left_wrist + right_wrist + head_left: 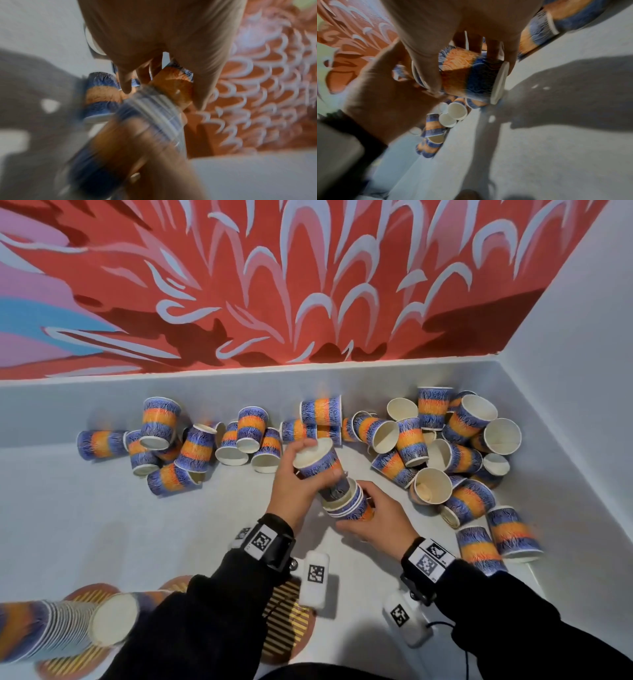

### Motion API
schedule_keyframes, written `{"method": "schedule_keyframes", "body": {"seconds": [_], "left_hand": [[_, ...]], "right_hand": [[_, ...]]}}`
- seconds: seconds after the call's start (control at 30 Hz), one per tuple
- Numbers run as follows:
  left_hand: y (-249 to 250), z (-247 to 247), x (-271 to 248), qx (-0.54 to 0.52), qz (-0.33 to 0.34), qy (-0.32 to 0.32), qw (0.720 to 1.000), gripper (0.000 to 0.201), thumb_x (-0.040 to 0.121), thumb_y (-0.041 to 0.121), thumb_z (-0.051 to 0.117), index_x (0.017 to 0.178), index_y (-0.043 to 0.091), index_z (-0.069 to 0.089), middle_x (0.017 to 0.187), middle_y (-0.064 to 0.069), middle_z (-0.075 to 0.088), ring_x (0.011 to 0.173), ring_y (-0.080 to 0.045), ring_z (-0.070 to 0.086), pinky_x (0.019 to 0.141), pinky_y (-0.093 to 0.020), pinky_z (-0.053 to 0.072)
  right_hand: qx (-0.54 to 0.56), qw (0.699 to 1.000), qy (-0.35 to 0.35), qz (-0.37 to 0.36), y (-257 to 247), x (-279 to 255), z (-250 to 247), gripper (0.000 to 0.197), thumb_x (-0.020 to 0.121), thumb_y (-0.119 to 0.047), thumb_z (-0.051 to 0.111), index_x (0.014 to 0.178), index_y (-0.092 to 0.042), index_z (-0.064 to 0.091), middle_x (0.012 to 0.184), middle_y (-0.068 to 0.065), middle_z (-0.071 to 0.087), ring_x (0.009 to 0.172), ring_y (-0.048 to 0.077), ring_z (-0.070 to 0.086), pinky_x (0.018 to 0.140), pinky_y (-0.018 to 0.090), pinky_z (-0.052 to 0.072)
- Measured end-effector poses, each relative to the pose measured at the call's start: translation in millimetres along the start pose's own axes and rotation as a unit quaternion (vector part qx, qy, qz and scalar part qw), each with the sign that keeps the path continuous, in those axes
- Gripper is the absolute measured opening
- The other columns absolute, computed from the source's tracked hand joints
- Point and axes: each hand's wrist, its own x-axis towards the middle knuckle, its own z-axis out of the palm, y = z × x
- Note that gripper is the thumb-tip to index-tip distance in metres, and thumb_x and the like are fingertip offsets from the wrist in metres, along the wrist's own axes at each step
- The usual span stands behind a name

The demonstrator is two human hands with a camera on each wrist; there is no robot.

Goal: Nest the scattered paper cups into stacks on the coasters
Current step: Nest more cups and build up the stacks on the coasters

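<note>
In the head view my left hand point(297, 478) grips one blue-and-orange paper cup point(317, 461), tilted, its narrow end partly inside a short nested stack point(354, 505). My right hand point(371, 513) grips that stack from the right, above the white table. The left wrist view is blurred and shows my left hand point(164, 56) round the cup point(173, 86) over the stack's rims point(152, 106). The right wrist view shows my right hand point(464, 27) round the stack point(471, 75). A tall stack point(61, 623) stands on a striped coaster point(87, 594) at the lower left.
Loose cups lie in a left heap point(191, 446) and a larger right heap point(455, 446) along the back of the white table point(102, 525). A second striped coaster point(287, 621) lies under my left forearm. A painted wall stands behind and a white wall to the right.
</note>
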Motion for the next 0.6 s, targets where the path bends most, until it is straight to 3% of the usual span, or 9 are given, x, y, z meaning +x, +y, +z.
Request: {"method": "schedule_keyframes", "body": {"seconds": [0.07,0.13,0.2,0.3,0.33,0.4,0.47,0.53,0.6], "left_hand": [[-12,2,-14,0.04,-0.022,-0.008,0.999,0.054,0.083,0.011,0.087,0.127,0.018,0.057,0.113,-0.009,0.073,0.096,-0.017,0.075,0.08,-0.03,0.061],[-26,-1,-25,0.108,-0.022,-0.04,0.993,0.05,0.089,0.029,0.082,0.13,0.025,0.054,0.122,-0.005,0.069,0.103,-0.014,0.074,0.086,-0.028,0.06],[-34,-8,-33,0.158,-0.025,-0.078,0.984,0.058,0.088,0.04,0.078,0.136,0.028,0.049,0.131,0.001,0.062,0.11,-0.011,0.071,0.092,-0.023,0.056],[-33,-20,-37,0.156,-0.039,-0.105,0.981,0.066,0.089,0.025,0.083,0.141,0.028,0.041,0.131,0.0,0.063,0.109,-0.008,0.072,0.093,-0.023,0.056],[-32,-24,-37,0.16,-0.036,-0.094,0.982,0.07,0.087,0.022,0.085,0.141,0.03,0.041,0.13,0.0,0.065,0.109,-0.01,0.072,0.094,-0.026,0.057],[-29,-32,-35,0.151,-0.025,-0.032,0.988,0.079,0.08,0.025,0.09,0.141,0.036,0.04,0.128,0.003,0.065,0.111,-0.012,0.071,0.098,-0.032,0.057],[-22,-41,-30,0.134,-0.013,0.07,0.988,0.082,0.076,0.018,0.091,0.14,0.033,0.042,0.128,0.01,0.061,0.114,-0.005,0.065,0.099,-0.029,0.054],[-12,-52,-24,0.149,0.0,0.126,0.981,0.057,0.072,0.002,0.086,0.117,0.022,0.06,0.107,0.013,0.067,0.093,0.0,0.065,0.084,-0.025,0.056],[-9,-62,-16,0.213,-0.005,0.118,0.97,0.027,0.063,-0.001,0.077,0.075,0.017,0.06,0.074,0.008,0.067,0.069,-0.011,0.062,0.067,-0.032,0.056]], "right_hand": [[0.019,1.0,0.002,-0.01,-7,1,5,0.06,0.071,-0.019,0.092,0.119,-0.037,0.062,0.103,-0.015,0.074,0.09,-0.007,0.068,0.075,0.009,0.049],[0.03,0.999,0.008,-0.014,-14,2,10,0.054,0.072,-0.014,0.089,0.115,-0.036,0.065,0.099,-0.012,0.075,0.087,-0.002,0.069,0.07,0.012,0.052],[0.031,0.999,0.01,-0.022,-14,3,16,0.057,0.072,-0.009,0.086,0.118,-0.037,0.065,0.098,-0.015,0.075,0.086,-0.007,0.067,0.068,0.01,0.048],[0.015,0.999,-0.001,-0.041,-17,3,20,0.063,0.072,-0.006,0.084,0.119,-0.043,0.062,0.097,-0.019,0.072,0.084,-0.012,0.064,0.068,0.007,0.046],[0.018,0.999,-0.011,-0.047,-19,3,22,0.062,0.072,-0.012,0.085,0.12,-0.044,0.06,0.101,-0.019,0.072,0.088,-0.011,0.064,0.073,0.01,0.047],[-0.027,0.997,-0.019,-0.072,-17,7,27,0.069,0.066,-0.044,0.086,0.129,-0.042,0.057,0.122,-0.018,0.064,0.109,-0.004,0.057,0.09,0.017,0.044],[-0.126,0.989,-0.023,-0.078,-6,17,30,0.101,0.058,-0.07,0.082,0.147,-0.037,0.046,0.145,-0.014,0.045,0.131,0.006,0.038,0.106,0.024,0.035],[-0.199,0.978,-0.032,-0.049,3,28,35,0.117,0.058,-0.07,0.086,0.156,-0.037,0.032,0.156,-0.007,0.034,0.142,0.016,0.029,0.115,0.037,0.034],[-0.225,0.973,-0.051,-0.018,11,40,41,0.112,0.064,-0.064,0.088,0.156,-0.037,0.031,0.157,-0.002,0.037,0.141,0.024,0.036,0.115,0.045,0.038]]}}
